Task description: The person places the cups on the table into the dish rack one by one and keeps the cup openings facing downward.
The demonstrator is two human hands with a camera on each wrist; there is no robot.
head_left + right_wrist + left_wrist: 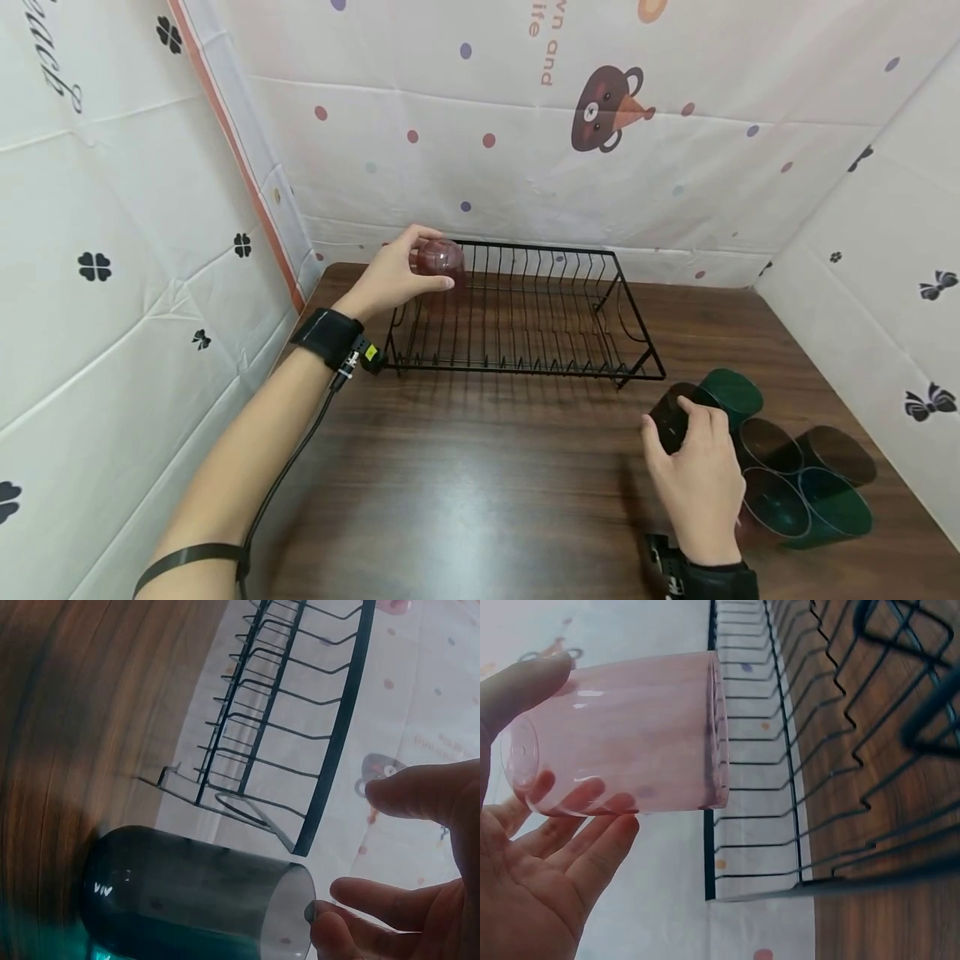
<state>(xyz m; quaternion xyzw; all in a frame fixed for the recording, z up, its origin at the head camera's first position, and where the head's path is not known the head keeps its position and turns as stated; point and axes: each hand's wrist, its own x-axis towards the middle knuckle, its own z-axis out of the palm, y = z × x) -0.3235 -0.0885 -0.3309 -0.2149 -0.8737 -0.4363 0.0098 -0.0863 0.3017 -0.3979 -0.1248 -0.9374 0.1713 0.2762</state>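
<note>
My left hand (429,260) grips a pink see-through cup (446,252), bottom up, over the far left corner of a black wire dish rack (540,247). The left wrist view shows the cup (630,735) between my thumb and fingers (592,847), its rim toward the rack's wires (780,750). At the right, my right hand (667,421) is curled round a dark see-through cup (667,398) lying on its side beside the other cups. In the right wrist view my fingertips (330,919) touch that cup's (187,900) bottom edge, and the rack (337,727) stands beyond.
Several green and dark cups (795,479) lie in a cluster on the brown wooden table (487,467) at the front right. The rack holds nothing. Patterned cloth walls (112,250) close in the left, back and right sides.
</note>
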